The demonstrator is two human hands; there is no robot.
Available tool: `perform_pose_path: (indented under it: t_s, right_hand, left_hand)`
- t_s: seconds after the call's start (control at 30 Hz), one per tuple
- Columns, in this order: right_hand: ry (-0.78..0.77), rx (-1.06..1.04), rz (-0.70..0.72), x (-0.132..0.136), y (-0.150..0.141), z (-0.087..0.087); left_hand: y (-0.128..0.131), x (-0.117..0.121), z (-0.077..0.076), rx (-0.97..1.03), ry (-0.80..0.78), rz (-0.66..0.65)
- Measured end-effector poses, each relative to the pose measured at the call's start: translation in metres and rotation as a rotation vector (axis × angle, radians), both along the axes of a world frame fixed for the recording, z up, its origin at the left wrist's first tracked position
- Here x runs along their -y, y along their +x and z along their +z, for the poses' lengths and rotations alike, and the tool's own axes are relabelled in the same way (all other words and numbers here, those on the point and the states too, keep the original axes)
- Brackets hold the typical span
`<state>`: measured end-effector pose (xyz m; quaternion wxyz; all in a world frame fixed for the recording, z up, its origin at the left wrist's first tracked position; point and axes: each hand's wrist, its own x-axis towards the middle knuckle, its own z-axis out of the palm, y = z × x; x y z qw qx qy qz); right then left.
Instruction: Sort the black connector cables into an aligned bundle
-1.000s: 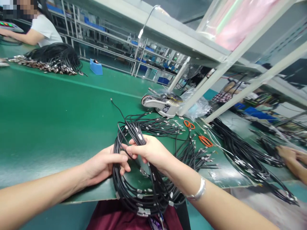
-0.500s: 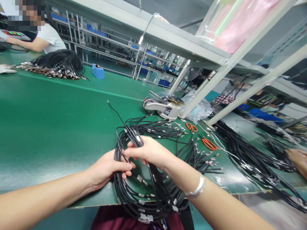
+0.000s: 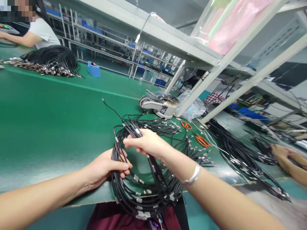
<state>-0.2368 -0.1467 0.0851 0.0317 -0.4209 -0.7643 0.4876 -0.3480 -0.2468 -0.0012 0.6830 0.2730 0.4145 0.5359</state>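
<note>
A coil of thin black cables [image 3: 141,195] with small metal connectors hangs over the near edge of the green table [image 3: 52,115]. My left hand [image 3: 105,167] is closed round the coil's left side. My right hand [image 3: 147,143], with a silver bracelet on its wrist, grips the top of the same coil where the strands bunch together. More loose black cables [image 3: 165,127] lie spread on the table just behind the coil.
A tape dispenser [image 3: 159,105] and two orange scissors [image 3: 200,140] lie behind the cables. Another cable bundle [image 3: 240,153] lies to the right, near a co-worker's hands [image 3: 285,155]. At the far left sits a person beside a cable pile [image 3: 48,60]. Shelf posts rise at right.
My right hand has lifted the top of the coil slightly up and left. My left hand keeps its hold on the left side. The view has shifted a little.
</note>
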Motion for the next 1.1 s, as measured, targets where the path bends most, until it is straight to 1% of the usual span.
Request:
perform_pose_path:
  t_s: [0.07, 0.1, 0.13, 0.2, 0.33, 0.43, 0.53, 0.6, 0.77, 0.93, 1.03, 1.1]
  right_hand:
    - [-0.009, 0.156, 0.085, 0.0, 0.013, 0.005]
    - [-0.018, 0.23, 0.102, 0.001, 0.018, 0.006]
    - [-0.035, 0.28, 0.105, 0.003, 0.023, 0.006]
    - [-0.091, 0.307, 0.101, 0.008, 0.029, 0.003]
    - [-0.186, 0.248, 0.125, 0.015, 0.029, -0.005]
    - [-0.195, 0.224, 0.115, 0.015, 0.027, -0.009]
    - [-0.197, 0.168, 0.09, 0.012, 0.026, -0.011]
    - [-0.197, 0.117, 0.065, 0.011, 0.024, -0.012]
    - [-0.185, 0.001, -0.02, 0.012, 0.013, -0.013]
    - [-0.228, -0.1, -0.121, 0.016, 0.005, -0.016]
    - [-0.277, -0.15, -0.166, 0.017, 0.001, -0.017]
    - [-0.276, -0.161, -0.187, 0.016, -0.002, -0.017]
  left_hand:
    - [-0.002, 0.0, -0.001, 0.029, 0.024, 0.019]
    - [-0.002, 0.0, -0.001, 0.044, 0.035, 0.024]
    - [-0.003, 0.0, -0.001, 0.056, 0.042, 0.026]
    - [-0.003, 0.0, -0.002, 0.07, 0.045, 0.03]
    - [-0.004, 0.0, -0.003, 0.073, 0.048, 0.026]
    - [-0.003, 0.0, -0.002, 0.079, 0.05, 0.022]
    - [-0.002, 0.001, 0.0, 0.084, 0.043, 0.048]
    - [-0.001, 0.0, 0.001, 0.076, 0.032, 0.046]
    - [0.004, -0.001, 0.0, 0.037, 0.026, -0.031]
    - [0.005, -0.004, -0.003, 0.035, 0.052, 0.022]
    - [0.005, -0.005, -0.005, 0.038, 0.046, 0.02]
    - [0.006, -0.004, -0.005, 0.034, 0.036, 0.002]
